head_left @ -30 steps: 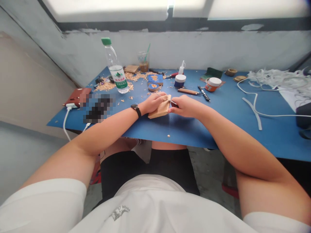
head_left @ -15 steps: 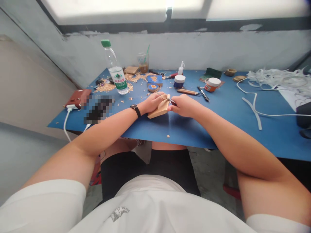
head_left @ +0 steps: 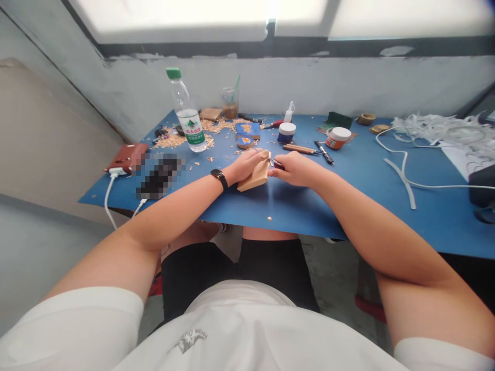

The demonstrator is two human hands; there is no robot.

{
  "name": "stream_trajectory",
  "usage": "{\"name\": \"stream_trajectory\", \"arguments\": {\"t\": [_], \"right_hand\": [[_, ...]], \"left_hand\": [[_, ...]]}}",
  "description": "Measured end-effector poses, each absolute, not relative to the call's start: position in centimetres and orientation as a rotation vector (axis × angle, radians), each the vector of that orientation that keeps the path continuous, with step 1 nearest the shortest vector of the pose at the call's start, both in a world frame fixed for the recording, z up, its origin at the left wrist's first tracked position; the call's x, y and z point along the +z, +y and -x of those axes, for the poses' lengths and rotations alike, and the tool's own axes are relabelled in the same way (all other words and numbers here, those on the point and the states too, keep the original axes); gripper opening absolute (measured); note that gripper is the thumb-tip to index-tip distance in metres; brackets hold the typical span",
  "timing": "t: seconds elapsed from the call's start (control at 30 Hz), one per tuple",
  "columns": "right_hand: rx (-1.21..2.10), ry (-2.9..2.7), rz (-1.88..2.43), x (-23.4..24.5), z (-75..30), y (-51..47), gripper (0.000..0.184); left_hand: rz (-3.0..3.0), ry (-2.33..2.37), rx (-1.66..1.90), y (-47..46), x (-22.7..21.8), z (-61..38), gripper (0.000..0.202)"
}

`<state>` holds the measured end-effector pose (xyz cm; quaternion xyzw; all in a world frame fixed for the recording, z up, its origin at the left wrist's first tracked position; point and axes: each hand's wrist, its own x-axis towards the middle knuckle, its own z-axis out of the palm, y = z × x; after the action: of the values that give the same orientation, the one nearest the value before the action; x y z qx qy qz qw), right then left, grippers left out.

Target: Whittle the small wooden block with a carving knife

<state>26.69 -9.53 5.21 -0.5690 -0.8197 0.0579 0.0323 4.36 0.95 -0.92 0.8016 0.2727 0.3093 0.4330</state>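
Note:
My left hand (head_left: 247,164), below a black wristwatch (head_left: 219,179), is closed on a pale wooden block (head_left: 255,179) that is tilted over the table. Its thumb lies near the block's right edge. In my right hand (head_left: 294,168) is a carving knife (head_left: 277,164) with a dark handle, its fingers wrapped round it. The short blade points left at the block's upper right edge; whether it touches the wood is hard to make out. Beyond the hands are a blue-painted square block (head_left: 248,130) and a small round blue-painted piece (head_left: 245,142).
Wood shavings (head_left: 170,139) lie round a water bottle (head_left: 192,126). Farther back stands a plastic cup (head_left: 230,105). Wooden-handled tools (head_left: 300,149), a marker pen (head_left: 324,152), a blue paint jar (head_left: 286,133) and an orange jar (head_left: 339,138) are at the right. A white cable (head_left: 405,165) crosses the blue table.
The view has tilted slightly, so everything sits a little lower. The knife has shifted slightly away from the block's edge, to the right; both hands keep their hold.

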Motion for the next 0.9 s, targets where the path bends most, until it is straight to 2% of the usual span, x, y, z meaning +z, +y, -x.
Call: {"name": "stream_trajectory", "arguments": {"t": [0.17,0.43,0.5,0.67,0.9], "right_hand": [[0.251,-2.545,1.728,6.0,-26.3,-11.0,0.04],[0.221,-2.563,1.722,5.1,-25.7,-10.8,0.046],[0.22,-2.543,1.663,4.8,-25.5,-10.7,0.047],[0.276,-2.494,1.603,4.9,-24.8,-11.3,0.05],[0.221,-2.485,1.654,5.0,-24.2,-11.3,0.053]], "left_hand": [[-2.049,0.676,0.765,0.9,-0.9,-4.2,0.044],[-2.04,0.733,0.696,0.3,-0.9,-3.0,0.048],[-2.037,0.656,0.707,0.4,-0.8,-2.8,0.054],[-2.049,0.487,0.72,0.3,-0.5,-2.7,0.089],[-2.034,0.482,0.743,0.3,-0.3,-2.8,0.096]]}}
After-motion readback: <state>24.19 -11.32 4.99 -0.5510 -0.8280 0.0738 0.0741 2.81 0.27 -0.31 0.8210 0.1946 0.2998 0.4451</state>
